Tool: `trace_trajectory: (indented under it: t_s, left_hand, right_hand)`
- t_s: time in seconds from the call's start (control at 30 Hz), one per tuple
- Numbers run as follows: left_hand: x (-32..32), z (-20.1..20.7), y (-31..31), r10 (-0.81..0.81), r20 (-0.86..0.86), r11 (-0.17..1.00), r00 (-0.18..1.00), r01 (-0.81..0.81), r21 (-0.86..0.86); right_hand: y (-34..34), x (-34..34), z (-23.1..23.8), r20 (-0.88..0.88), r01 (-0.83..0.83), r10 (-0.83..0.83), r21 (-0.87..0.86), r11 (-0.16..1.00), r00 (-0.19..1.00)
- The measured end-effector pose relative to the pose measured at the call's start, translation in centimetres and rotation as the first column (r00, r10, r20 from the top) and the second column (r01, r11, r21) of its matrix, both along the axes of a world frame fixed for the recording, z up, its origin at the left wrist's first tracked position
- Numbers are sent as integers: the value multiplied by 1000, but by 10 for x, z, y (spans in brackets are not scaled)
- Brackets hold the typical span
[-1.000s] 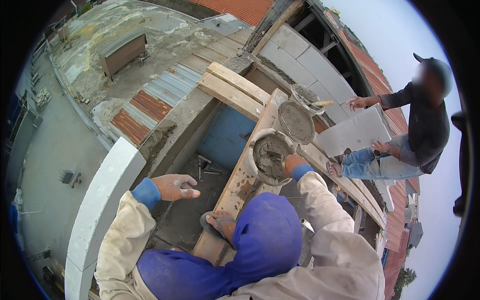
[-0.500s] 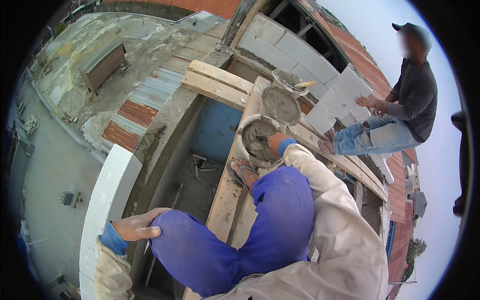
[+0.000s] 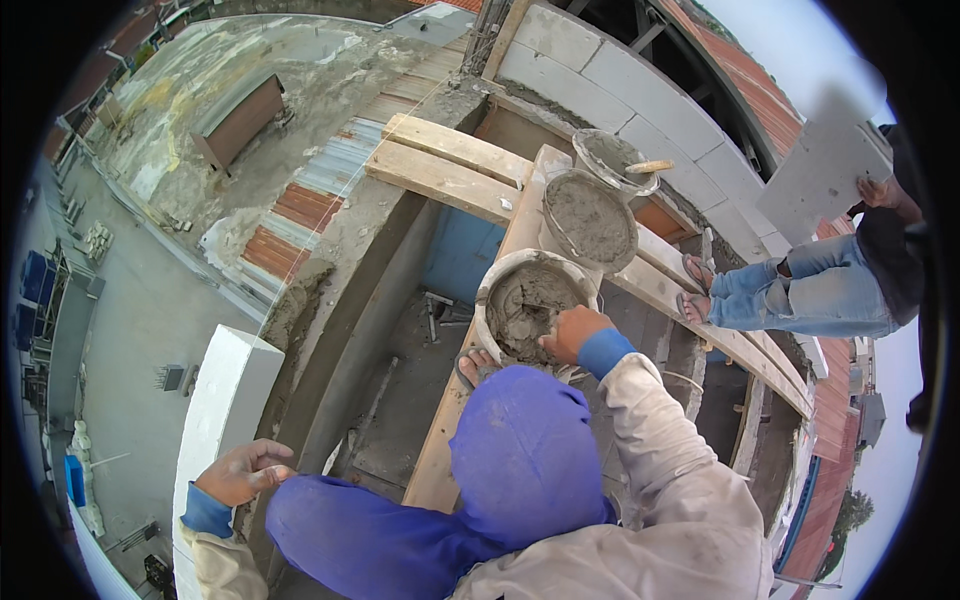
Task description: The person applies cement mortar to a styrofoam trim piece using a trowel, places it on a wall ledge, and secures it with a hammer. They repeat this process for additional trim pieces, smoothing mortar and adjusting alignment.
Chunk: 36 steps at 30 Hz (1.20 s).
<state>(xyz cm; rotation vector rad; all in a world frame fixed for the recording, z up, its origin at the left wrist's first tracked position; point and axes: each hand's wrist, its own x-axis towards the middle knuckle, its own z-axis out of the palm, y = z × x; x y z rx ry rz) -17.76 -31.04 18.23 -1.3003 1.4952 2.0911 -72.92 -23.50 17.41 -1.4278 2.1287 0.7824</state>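
My right hand (image 3: 572, 333) is closed at the rim of the nearest bucket (image 3: 590, 288), its fingers down toward the wet grey mortar (image 3: 522, 310). Whatever it grips is hidden by the hand and the mortar. By my bent left knee, my left hand (image 3: 245, 472) hangs with its fingers loosely curled and apart, holding nothing. Close beside that hand runs a row of white lightweight blocks (image 3: 225, 390) on top of the wall. A patch of fresh mortar (image 3: 297, 300) lies on the wall just beyond the blocks.
Two more mortar buckets (image 3: 590, 215) (image 3: 612, 155) stand behind on the planks (image 3: 445, 175), a wooden-handled tool (image 3: 650, 167) across the farther one. A co-worker (image 3: 830, 280) at right holds a white block (image 3: 825, 165). Below the planks is a deep gap (image 3: 400, 400). A string (image 3: 345, 190) runs along the wall.
My left hand has come off my knee, fingers parting. My right hand stays at the bucket. The co-worker has stood up, lifting the white block. My view has shifted.
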Motion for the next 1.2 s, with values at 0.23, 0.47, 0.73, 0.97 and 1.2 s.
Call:
trace_trajectory:
  t_s: [0.23,0.47,0.73,0.97,1.2]
  left_hand:
    - [-87,5,-28,117,105,984,988,-101,-148]
    - [-152,34,-57,197,193,974,961,-170,-149]
    - [-176,43,-91,166,240,962,957,-103,-255]
    - [-215,64,-84,199,172,959,965,-156,-239]
    - [-306,122,-101,-99,-551,697,828,-338,-633]
  right_hand:
    - [-55,-134,-1,217,56,64,-505,861,974]
    - [-150,-170,-29,211,219,-108,-628,747,971]
    - [-184,-169,-77,246,323,-211,-660,678,946]
    - [-152,-188,-65,577,583,-112,-763,279,809]
    - [-122,-212,-74,627,618,22,-773,146,779]
